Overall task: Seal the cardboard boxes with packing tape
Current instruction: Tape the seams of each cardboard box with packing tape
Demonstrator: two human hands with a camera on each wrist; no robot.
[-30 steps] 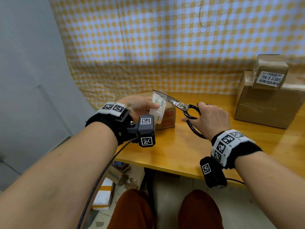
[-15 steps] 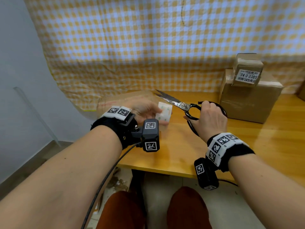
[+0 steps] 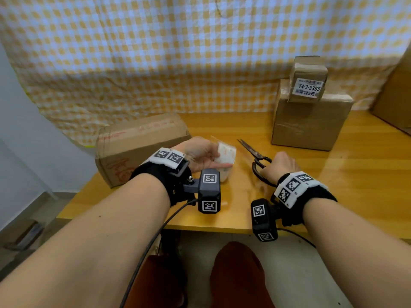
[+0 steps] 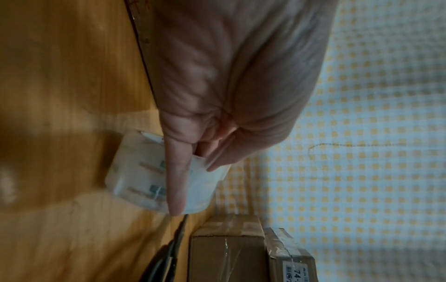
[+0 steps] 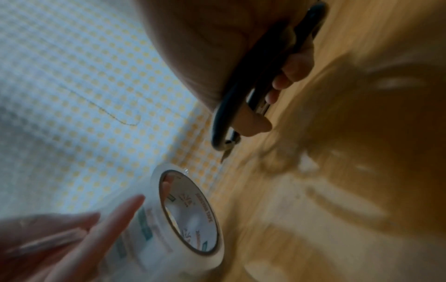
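A roll of clear packing tape (image 3: 225, 160) stands on edge on the wooden table (image 3: 333, 174). My left hand (image 3: 211, 156) grips it, one finger inside the core and another along the outside (image 4: 176, 181). My right hand (image 3: 274, 166) holds the dark handles of the scissors (image 3: 249, 147), fingers curled through the loops (image 5: 284, 76). The blades are together, low over the table, pointing away. A long cardboard box (image 3: 138, 138) with red writing lies behind my left hand. The tape roll (image 5: 190, 215) is blurred in the right wrist view.
At the back right a taped brown box (image 3: 311, 130) carries a small labelled box (image 3: 309, 81). Another box (image 3: 395, 101) stands at the far right edge. A yellow checked cloth (image 3: 178, 52) hangs behind the table. The table's front edge is under my wrists.
Both hands have come down to the table. The scissors' blades went from raised beside the tape to low and pointing away. The tape roll now stands on the tabletop.
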